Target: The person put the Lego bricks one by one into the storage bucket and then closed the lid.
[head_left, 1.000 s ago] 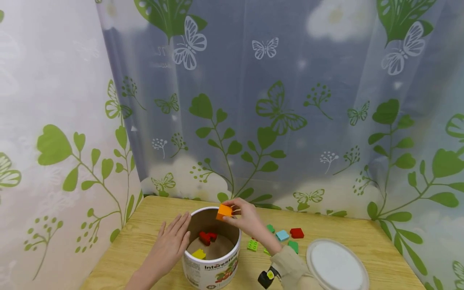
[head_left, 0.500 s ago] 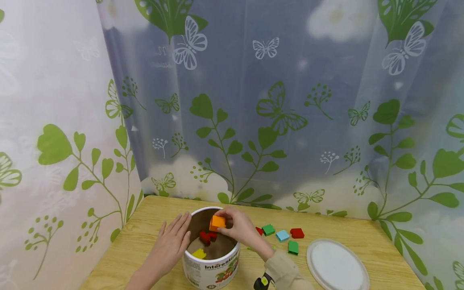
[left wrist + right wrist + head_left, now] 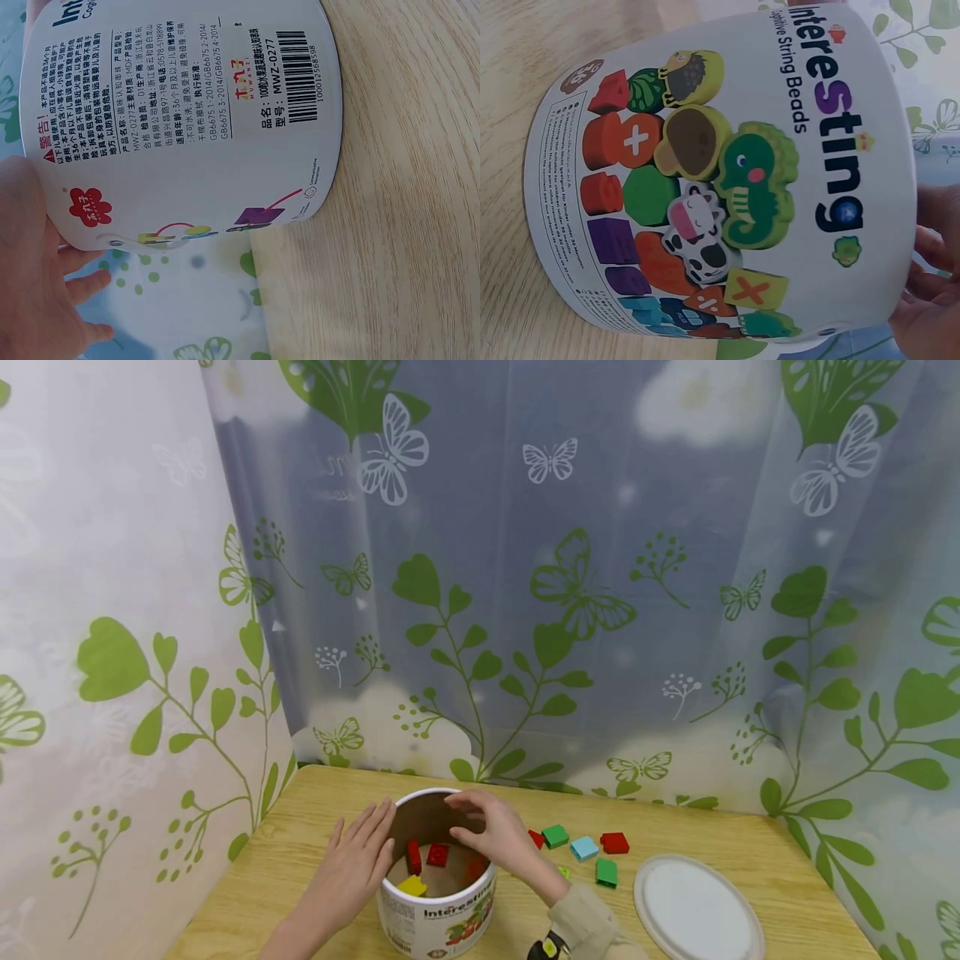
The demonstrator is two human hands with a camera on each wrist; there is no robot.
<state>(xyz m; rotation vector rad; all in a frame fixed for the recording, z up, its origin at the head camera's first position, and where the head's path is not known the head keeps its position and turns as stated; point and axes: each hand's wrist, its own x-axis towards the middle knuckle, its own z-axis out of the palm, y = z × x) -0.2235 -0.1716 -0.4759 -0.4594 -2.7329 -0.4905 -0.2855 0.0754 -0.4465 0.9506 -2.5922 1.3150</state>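
Observation:
A white round bucket point(image 3: 431, 917) with "Interesting" printed on it stands on the table. Inside lie a red block point(image 3: 438, 855), a second red block point(image 3: 414, 857) and a yellow block point(image 3: 412, 885). A blurred orange-red shape point(image 3: 476, 867) shows by the inner right wall. My left hand point(image 3: 352, 862) rests on the bucket's left rim with straight fingers; the left wrist view shows it against the printed side point(image 3: 187, 127). My right hand point(image 3: 498, 837) is over the right rim, thumb and fingers apart, no block visible between them. In the right wrist view its fingers point(image 3: 934, 255) are partly behind the bucket.
Right of the bucket lie a green block point(image 3: 555, 836), a light blue block point(image 3: 584, 848), a red block point(image 3: 615, 842) and another green block point(image 3: 607, 872). A white round lid point(image 3: 697, 906) lies farther right. Patterned curtains point(image 3: 495, 693) stand behind the wooden table point(image 3: 330, 793).
My right hand moved left and down over the bucket and let go of the orange block. The red blocks inside have shifted apart. My left hand has stayed in place.

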